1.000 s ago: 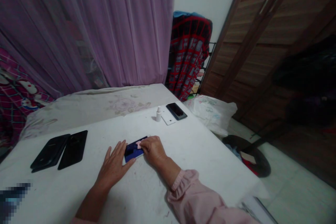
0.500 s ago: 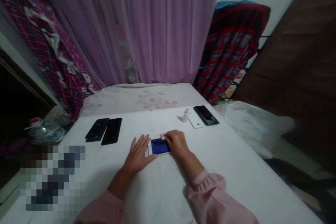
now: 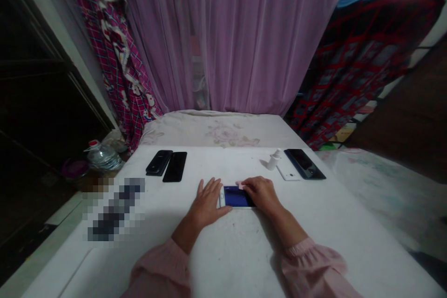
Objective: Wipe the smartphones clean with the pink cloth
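This looks like a room in a home, perhaps a bedroom, though no bed can be made out for certain. Purple curtains (image 3: 258, 46) hang past the far edge of the bench (image 3: 230, 260), where a floral cloth (image 3: 174, 125) is spread. Off the far left corner hangs a bright checked fabric (image 3: 120, 56) with cartoon figures; off the far right, a red-and-black patterned textile (image 3: 363, 65). A big red-capped water bottle (image 3: 104, 158) stands beyond the left edge.
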Demonstrator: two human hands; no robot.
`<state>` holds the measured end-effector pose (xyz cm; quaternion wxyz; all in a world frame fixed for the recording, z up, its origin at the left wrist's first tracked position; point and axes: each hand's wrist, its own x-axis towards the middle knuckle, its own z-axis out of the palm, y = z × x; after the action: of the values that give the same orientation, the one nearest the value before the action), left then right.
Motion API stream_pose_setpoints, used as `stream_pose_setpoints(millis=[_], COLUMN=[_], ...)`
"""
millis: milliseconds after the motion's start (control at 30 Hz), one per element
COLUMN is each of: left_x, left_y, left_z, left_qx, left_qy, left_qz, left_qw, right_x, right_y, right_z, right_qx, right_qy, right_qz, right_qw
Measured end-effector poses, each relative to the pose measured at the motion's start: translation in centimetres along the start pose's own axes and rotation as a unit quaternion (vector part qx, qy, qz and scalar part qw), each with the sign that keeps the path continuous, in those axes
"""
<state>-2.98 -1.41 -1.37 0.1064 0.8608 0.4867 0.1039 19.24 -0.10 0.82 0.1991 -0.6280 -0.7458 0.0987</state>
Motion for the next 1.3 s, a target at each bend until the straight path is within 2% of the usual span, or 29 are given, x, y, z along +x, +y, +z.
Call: stream_pose_setpoints(millis=[100,267,333,400,600,667,733,900,967,1100,1233,1300], left_x=[0.0,0.1,0.1,0.1,0.1,0.1,0.2,0.5,0.6,0.8,0.9,1.0], left_y=[0.1,0.5,0.5,0.4,0.0,-0.3,-0.6,-1.6,-1.9,-2.2,-2.4,-2.4], left_z=[0.0,-0.5,-0.7,-0.6,0.4,0.8,1.2,1.8,1.9,2.0,2.2,2.3], left_qx=[0.004,0.013,0.014,0.015,0.030,0.034,0.040,0.056,0.059,0.068,0.073,0.075], left_qy=[0.009,-0.005,-0.008,-0.004,0.033,0.042,0.046,0.060,0.060,0.052,0.057,0.057], left_qz=[0.001,-0.001,0.001,0.001,0.011,0.020,0.030,0.044,0.047,0.045,0.043,0.046], left_qw=[1.000,1.000,1.000,1.000,0.999,0.998,0.998,0.996,0.995,0.995,0.995,0.995], right_x=[0.1,1.2,1.3,1.0,-0.4,-0.4,-0.1,0.9,1.1,0.4,-0.7,-0.9], right_y=[-0.1,-3.6,-4.2,-3.7,1.0,1.2,0.2,-4.3,-4.9,-2.7,1.0,1.8], right_z=[-0.6,0.8,1.1,0.9,-1.1,-1.3,-1.0,0.8,1.1,0.0,-2.0,-2.5], right_qx=[-0.022,-0.007,-0.003,-0.001,-0.005,-0.015,-0.017,0.007,0.008,-0.002,-0.016,-0.023], right_qy=[-0.032,-0.051,-0.053,-0.053,-0.027,-0.023,-0.025,-0.033,-0.033,-0.033,-0.025,-0.020], right_qz=[0.013,-0.006,-0.010,-0.010,0.024,0.035,0.033,-0.004,-0.015,-0.012,0.041,0.060], right_qw=[0.999,0.999,0.999,0.999,0.999,0.999,0.999,0.999,0.999,0.999,0.999,0.998])
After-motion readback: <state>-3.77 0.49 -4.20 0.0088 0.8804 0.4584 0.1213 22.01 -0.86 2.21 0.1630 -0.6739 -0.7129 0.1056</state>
